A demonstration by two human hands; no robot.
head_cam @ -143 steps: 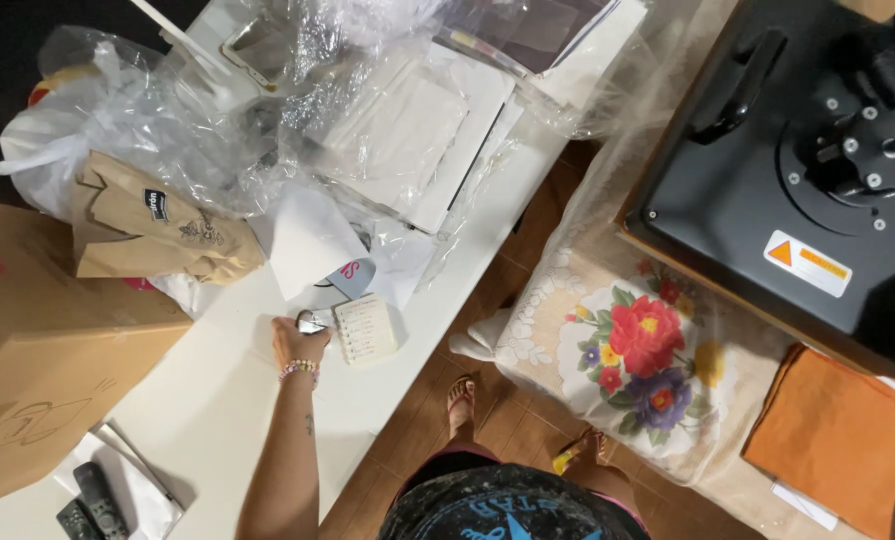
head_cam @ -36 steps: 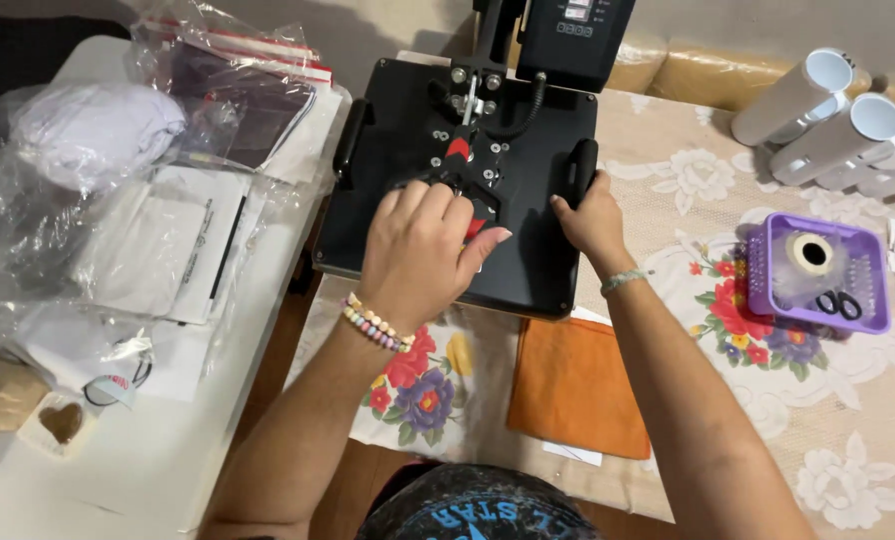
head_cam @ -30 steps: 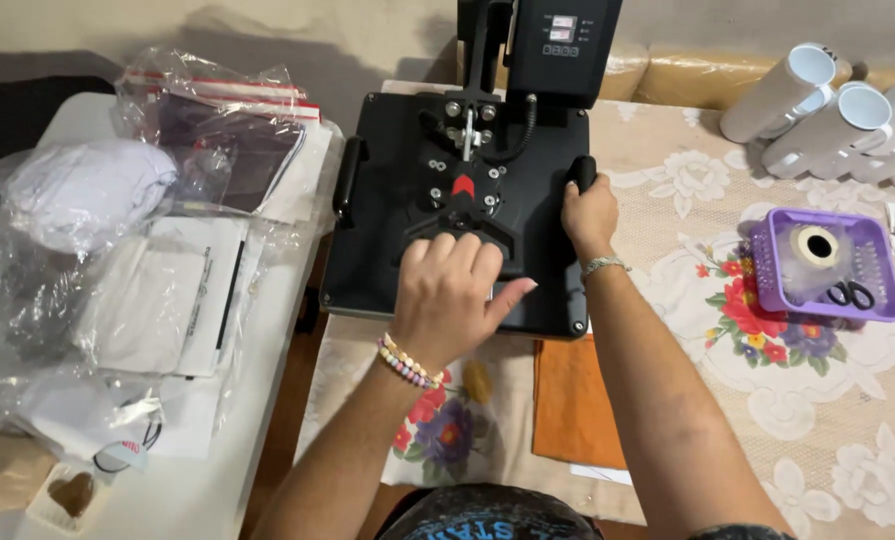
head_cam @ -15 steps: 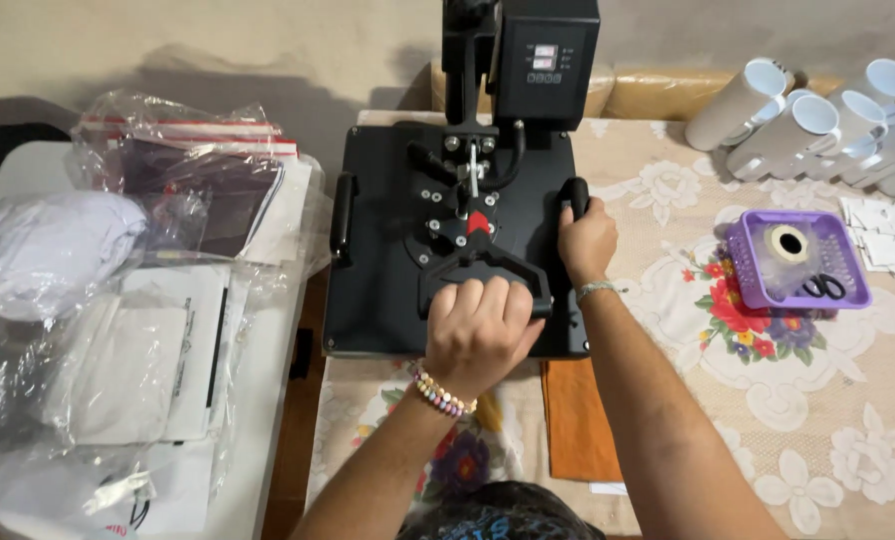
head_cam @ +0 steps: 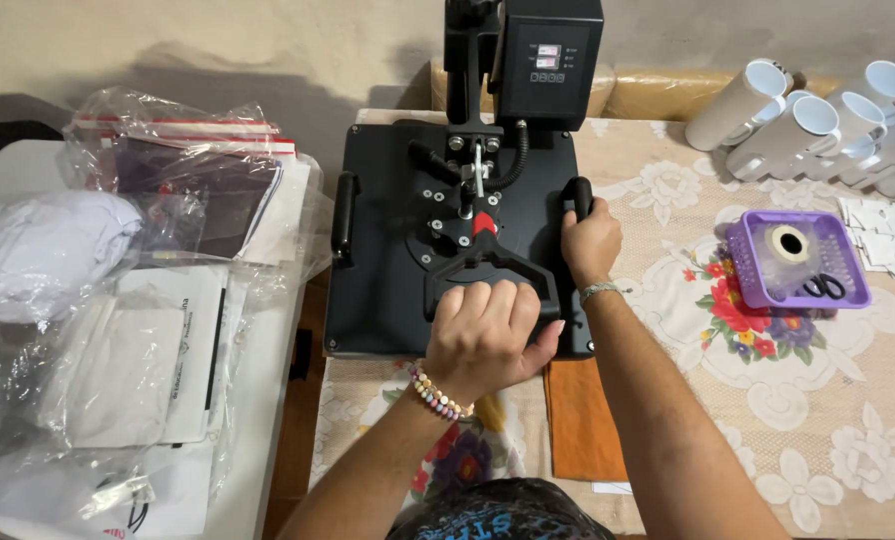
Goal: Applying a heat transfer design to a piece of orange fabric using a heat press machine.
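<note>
I am at the pressing step: my left hand (head_cam: 488, 335) is wrapped over the front handle (head_cam: 488, 275) of the black heat press (head_cam: 398, 250), fingers curled tight together around the bar, thumb tucked toward the right. My right hand (head_cam: 590, 240) is clamped on the short grip (head_cam: 580, 195) at the press's right edge, fingers closed round it, steadying the machine.

The press sits in front of me on the flowered tablecloth (head_cam: 768, 400), its top plate lying flat. An orange cloth (head_cam: 580, 420) pokes out from under the press's near edge. As I judge it, the next move calls for a firm, even pull or push on the handle with the left arm while the right keeps the press from sliding.

Both forearms reach forward from my body, the left wrist with its bead bracelet (head_cam: 436, 392) bent slightly up, the right arm straighter. Right of the press stands a purple basket (head_cam: 758, 275); beyond it lie white mugs (head_cam: 818, 130). Left of the press are plastic-wrapped packages (head_cam: 168, 210).
</note>
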